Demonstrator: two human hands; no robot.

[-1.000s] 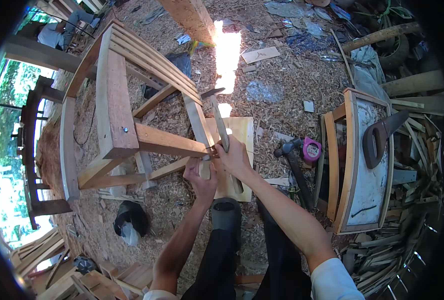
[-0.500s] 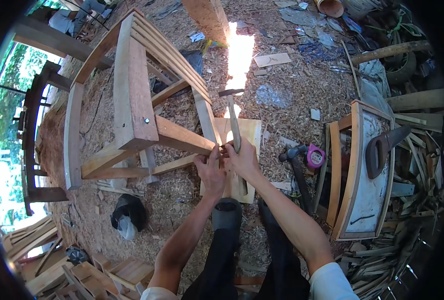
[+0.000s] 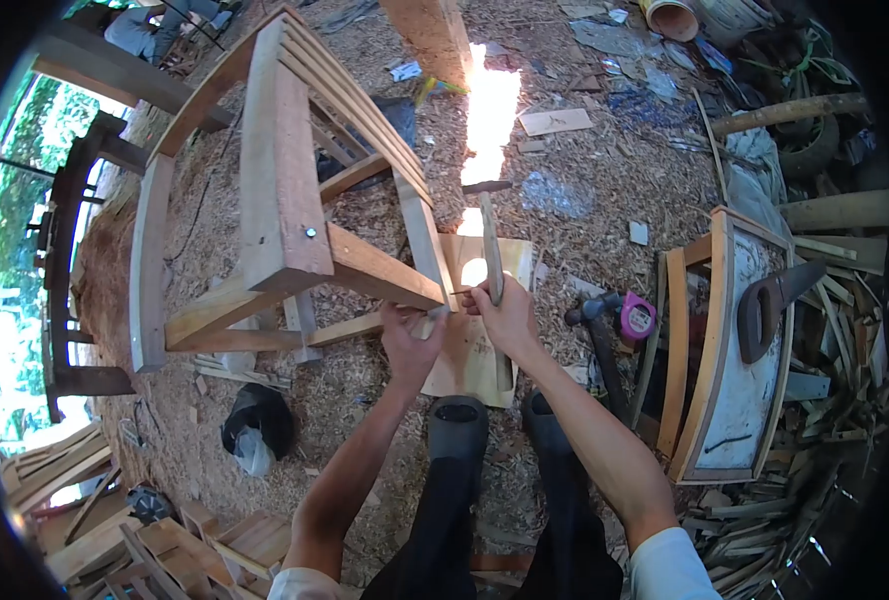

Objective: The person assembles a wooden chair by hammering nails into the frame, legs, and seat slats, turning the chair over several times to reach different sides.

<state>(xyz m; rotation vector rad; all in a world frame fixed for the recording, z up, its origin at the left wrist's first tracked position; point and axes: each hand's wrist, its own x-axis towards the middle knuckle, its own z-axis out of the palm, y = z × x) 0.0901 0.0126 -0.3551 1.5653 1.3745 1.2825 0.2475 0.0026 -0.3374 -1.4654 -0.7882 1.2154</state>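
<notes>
A wooden chair frame (image 3: 286, 170) with a slatted side lies tipped over on the left. My left hand (image 3: 411, 342) is closed around the near corner of it, where a rail meets a leg (image 3: 426, 235). My right hand (image 3: 507, 318) grips a hammer (image 3: 491, 235) by its wooden handle, head pointing away from me. Its thumb and fingertips also reach towards the leg's end; whether they pinch something small there is too fine to tell. Beneath the hands lies a flat light board (image 3: 509, 262) on the ground.
To the right are a second hammer (image 3: 604, 345), a pink tape measure (image 3: 637, 316) and a handsaw (image 3: 761, 315) resting on a framed panel (image 3: 729, 400). A black bag (image 3: 257, 420) sits at left. Wood scraps (image 3: 764, 535) pile up at lower right. Shavings cover the ground.
My hands have moved apart a little: the left slid left along the chair's corner, the right shifted right with the hammer. The whole view has also shifted slightly.
</notes>
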